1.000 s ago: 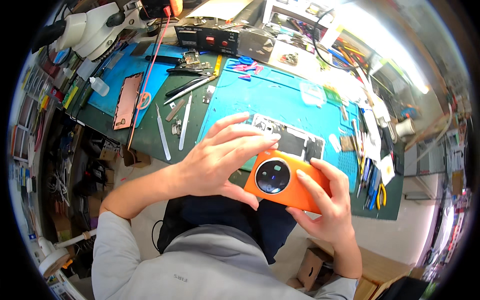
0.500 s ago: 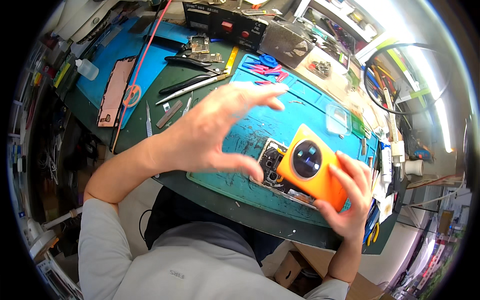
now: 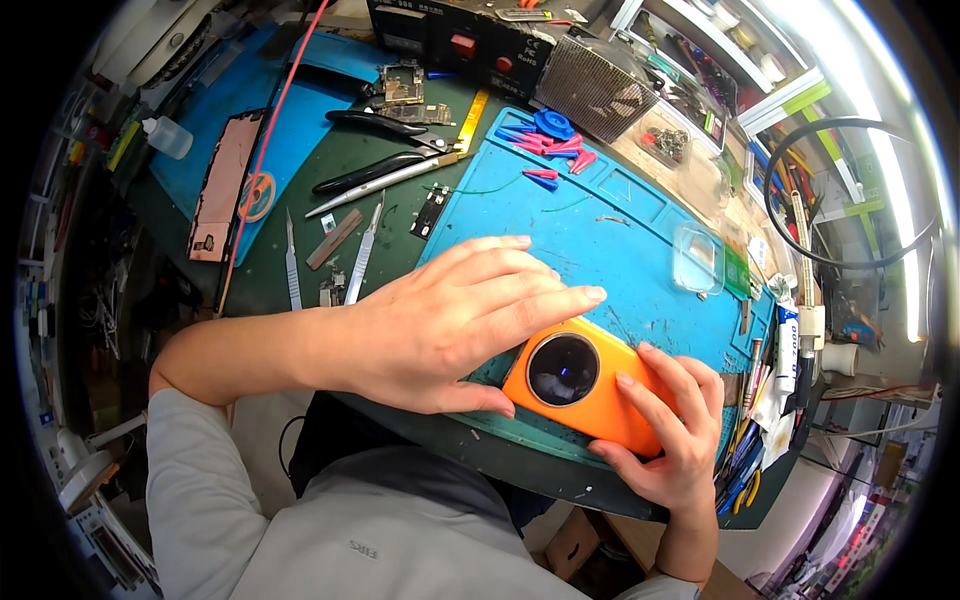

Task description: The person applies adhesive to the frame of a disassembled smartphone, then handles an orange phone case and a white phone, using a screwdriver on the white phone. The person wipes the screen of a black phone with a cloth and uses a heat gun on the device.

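An orange phone back cover (image 3: 618, 400) with a big round black camera ring (image 3: 563, 369) lies over the phone body, whose innards it now hides. My right hand (image 3: 672, 425) grips its right end, fingers on the far side and thumb at the near edge. At the other end, my left hand (image 3: 455, 330) is open with fingers stretched along the far edge. Its thumb is near the cover's left corner. Beneath is a blue work mat (image 3: 640, 270).
Pink and blue cone-shaped tips (image 3: 548, 142) lie at the mat's far side, near a clear plastic box (image 3: 698, 258). Left of the mat are black-handled pliers (image 3: 385, 165), tweezers (image 3: 365, 250) and a scalpel-like tool (image 3: 292, 265). A black power unit (image 3: 455, 45) stands behind.
The orange cover has come down and left onto the open phone body, covering it. My left hand has moved down to the cover's left end. My right hand keeps its hold.
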{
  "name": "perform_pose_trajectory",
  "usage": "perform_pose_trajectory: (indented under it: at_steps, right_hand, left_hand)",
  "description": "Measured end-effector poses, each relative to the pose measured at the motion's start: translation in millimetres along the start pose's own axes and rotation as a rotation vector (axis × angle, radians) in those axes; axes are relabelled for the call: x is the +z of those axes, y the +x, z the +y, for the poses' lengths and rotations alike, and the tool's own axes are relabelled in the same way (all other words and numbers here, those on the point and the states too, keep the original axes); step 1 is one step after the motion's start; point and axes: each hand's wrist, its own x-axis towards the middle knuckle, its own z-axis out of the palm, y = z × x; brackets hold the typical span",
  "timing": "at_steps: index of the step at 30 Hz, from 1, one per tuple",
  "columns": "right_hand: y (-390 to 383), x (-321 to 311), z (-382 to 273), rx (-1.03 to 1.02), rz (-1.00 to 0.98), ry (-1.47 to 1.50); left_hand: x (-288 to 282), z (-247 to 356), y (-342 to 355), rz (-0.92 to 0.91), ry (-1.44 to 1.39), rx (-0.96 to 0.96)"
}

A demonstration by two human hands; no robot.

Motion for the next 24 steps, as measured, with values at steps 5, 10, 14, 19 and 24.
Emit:
perform_pose_trajectory:
  at_steps: [5,10,14,19,24]
  right_hand:
    - [1.4,0.1,1.6,-0.001,-0.002,-0.008]
    - [1.0,1.0,2.1,0.010,-0.010,-0.005]
    - [0.6,1.8,2.8,0.016,-0.010,0.000]
    - [1.1,1.7,3.0,0.020,-0.015,0.004]
    - [1.0,2.8,4.1,0.018,-0.016,0.007]
  left_hand:
    - [2.6,1.5,1.1,0.028,-0.008,-0.001]
    - [5.1,1.5,1.5,0.041,-0.024,-0.013]
    - [5.8,1.4,1.8,0.044,-0.023,-0.018]
    - [5.8,1.6,1.6,0.048,-0.025,-0.024]
    - [5.4,1.4,1.2,0.037,-0.026,-0.033]
